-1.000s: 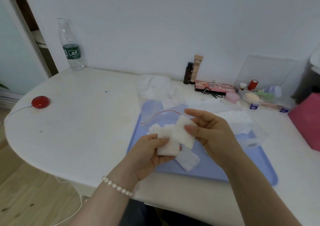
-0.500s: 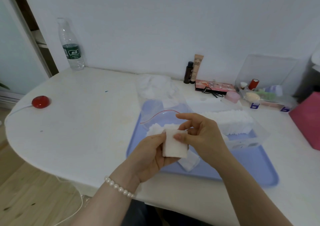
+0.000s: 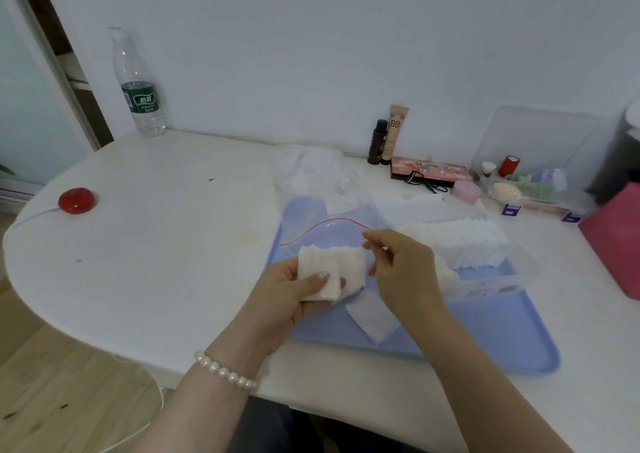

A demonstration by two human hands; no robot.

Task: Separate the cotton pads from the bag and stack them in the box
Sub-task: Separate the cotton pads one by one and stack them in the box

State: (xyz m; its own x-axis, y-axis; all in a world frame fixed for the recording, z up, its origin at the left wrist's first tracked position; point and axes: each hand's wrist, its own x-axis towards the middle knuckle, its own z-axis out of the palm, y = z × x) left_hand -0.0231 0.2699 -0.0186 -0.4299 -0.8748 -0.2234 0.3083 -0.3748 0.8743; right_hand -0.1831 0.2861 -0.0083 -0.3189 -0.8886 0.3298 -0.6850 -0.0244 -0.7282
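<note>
The left hand (image 3: 291,289) gripped a small wad of pads (image 3: 330,272) (many already stacked in the box (image 3: 498,279) beside it), while the right hand (image 3: 401,265) curled loosely, apparently holding nothing.

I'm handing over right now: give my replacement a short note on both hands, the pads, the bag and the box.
Left hand: grips a small stack of cotton pads above the blue tray.
Right hand: fingers curled beside that stack; whether it holds anything is unclear.
Zip bag: open, behind the hands.
Clear box: already holds a row of pads.
One loose pad lies on the tray.
Left: box the held and loose pads.
</note>
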